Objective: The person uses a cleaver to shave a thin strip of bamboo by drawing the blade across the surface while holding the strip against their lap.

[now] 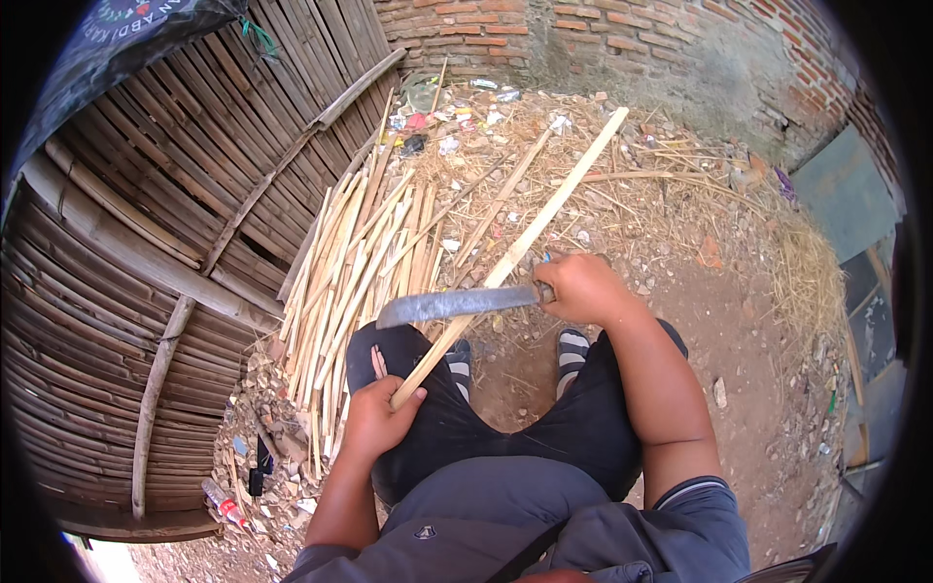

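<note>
Bamboo strip (523,241), right of the strip pile (335,282), near end clasped by the left hand (381,420); machete (432,308) crossing it, right hand (585,289) fisted round the handle. Apparently shaving; another stroke needs steady support.

Dark grey short-sleeve shirt (486,496), light piping on the right cuff (691,489), small shield-shaped badge (425,532) on front. Black strap (526,556) low across the torso. Black trousers (604,418), grey-and-white striped footwear (573,352). Left hand (379,420) and right hand (580,289) bare.
</note>
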`<state>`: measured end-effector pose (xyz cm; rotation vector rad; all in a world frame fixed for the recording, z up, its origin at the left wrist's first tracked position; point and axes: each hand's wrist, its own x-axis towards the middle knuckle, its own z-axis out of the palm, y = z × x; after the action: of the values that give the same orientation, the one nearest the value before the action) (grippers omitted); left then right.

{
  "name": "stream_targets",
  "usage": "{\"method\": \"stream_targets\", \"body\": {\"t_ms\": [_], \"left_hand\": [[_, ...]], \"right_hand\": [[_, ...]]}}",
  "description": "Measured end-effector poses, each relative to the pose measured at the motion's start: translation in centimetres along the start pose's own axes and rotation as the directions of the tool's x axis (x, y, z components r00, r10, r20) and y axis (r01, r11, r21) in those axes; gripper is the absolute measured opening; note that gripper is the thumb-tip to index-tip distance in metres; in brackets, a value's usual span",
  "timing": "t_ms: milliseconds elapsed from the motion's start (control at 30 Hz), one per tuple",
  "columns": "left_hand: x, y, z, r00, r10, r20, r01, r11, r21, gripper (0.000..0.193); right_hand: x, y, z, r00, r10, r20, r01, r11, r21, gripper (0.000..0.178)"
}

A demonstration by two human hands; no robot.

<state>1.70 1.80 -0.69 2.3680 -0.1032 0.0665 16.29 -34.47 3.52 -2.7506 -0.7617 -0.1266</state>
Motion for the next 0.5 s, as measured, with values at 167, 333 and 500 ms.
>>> {"method": "stream_targets", "body": {"t_ms": [167,333,500], "left_hand": [[-0.1,0.3,-0.2,0.999,0.05,-0.02,-0.049,0.998,0.047,0.026],[-0.3,0.3,-0.2,0.999,0.007,-0.038,-0.007,1.0,0.019,0.027],[-0.3,0.4,-0.1,0.998,0.055,-0.036,-0.053,0.998,0.04,0.027]], "right_hand": [[0.2,1.4,-1.4,0.994,0.077,-0.077,-0.07,0.993,0.091,0.036],[-0.1,2.1,-2.9,0.937,0.306,-0.169,-0.29,0.951,0.108,0.037],[-0.5,0.4,-0.4,0.983,-0.046,-0.18,0.044,0.999,-0.016,0.024]]}}
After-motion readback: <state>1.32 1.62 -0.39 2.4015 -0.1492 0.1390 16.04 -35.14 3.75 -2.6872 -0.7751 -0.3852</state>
